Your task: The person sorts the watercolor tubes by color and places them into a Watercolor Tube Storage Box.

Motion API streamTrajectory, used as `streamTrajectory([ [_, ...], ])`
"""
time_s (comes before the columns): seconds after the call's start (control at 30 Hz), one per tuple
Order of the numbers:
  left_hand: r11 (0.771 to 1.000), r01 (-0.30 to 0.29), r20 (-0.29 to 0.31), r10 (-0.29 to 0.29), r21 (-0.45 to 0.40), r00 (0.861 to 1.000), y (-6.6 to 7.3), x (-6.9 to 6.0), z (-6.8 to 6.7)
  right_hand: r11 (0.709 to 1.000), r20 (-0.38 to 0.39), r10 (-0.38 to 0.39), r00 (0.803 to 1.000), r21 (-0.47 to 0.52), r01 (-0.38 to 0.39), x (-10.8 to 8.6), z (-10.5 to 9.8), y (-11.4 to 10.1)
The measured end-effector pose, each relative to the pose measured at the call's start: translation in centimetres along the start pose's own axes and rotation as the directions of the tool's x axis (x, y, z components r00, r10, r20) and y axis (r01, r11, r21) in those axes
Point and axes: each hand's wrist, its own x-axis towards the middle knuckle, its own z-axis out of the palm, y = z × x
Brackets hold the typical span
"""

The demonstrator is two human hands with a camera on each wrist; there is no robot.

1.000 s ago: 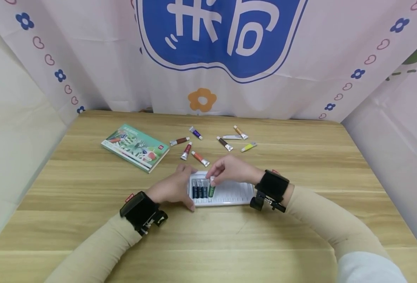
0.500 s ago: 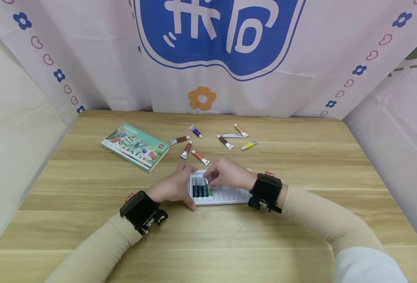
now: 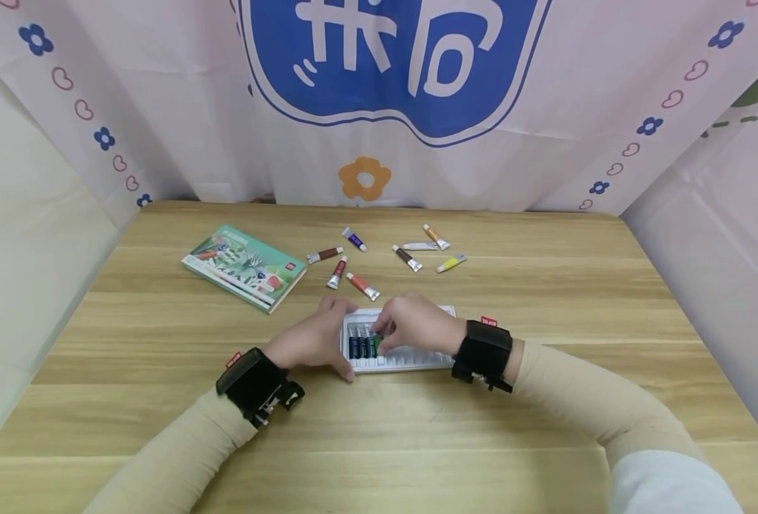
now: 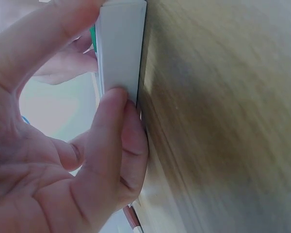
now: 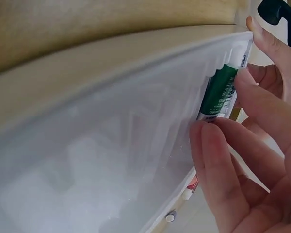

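A white paint tray [image 3: 411, 362] lies lengthwise across the table. My left hand [image 3: 315, 335] holds its left end, thumb at the front edge and fingers at the back; in the left wrist view the fingers press against the tray's side [image 4: 120, 48]. My right hand [image 3: 420, 325] is over the tray's left part. In the right wrist view its thumb and fingers touch opposite ends of a green paint tube [image 5: 219, 92], which lies in a slot. Beside it, several dark paint tubes [image 3: 362, 348] lie in a row. In the head view the right hand mostly hides the green tube.
Behind the tray lie loose paint tubes: orange [image 3: 362, 286], dark red [image 3: 337, 273], brown [image 3: 325, 255], purple [image 3: 354, 239], dark brown [image 3: 407, 258], white [image 3: 420, 246], ochre [image 3: 436, 236] and yellow [image 3: 451, 263]. A teal illustrated box or book [image 3: 244, 268] lies back left.
The green tube, earlier held at its upper end, now lies in the slot beside the dark tubes. My right hand has moved slightly down over it. The left hand keeps its place.
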Motion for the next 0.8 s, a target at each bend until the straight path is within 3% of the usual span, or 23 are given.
streamTrajectory([
  [0.53, 1.000, 0.012, -0.003, -0.012, 0.009, 1.000, -0.07, 0.22, 0.07, 0.988, 0.028, -0.023, 0.999, -0.149, 0.027, -0.02, 0.40, -0.69],
  [0.8, 1.000, -0.011, -0.011, 0.010, -0.008, 1.000, -0.04, 0.14, 0.00, 0.932, 0.083, -0.199, 0.976, -0.291, 0.215, -0.40, -0.09, -0.24],
])
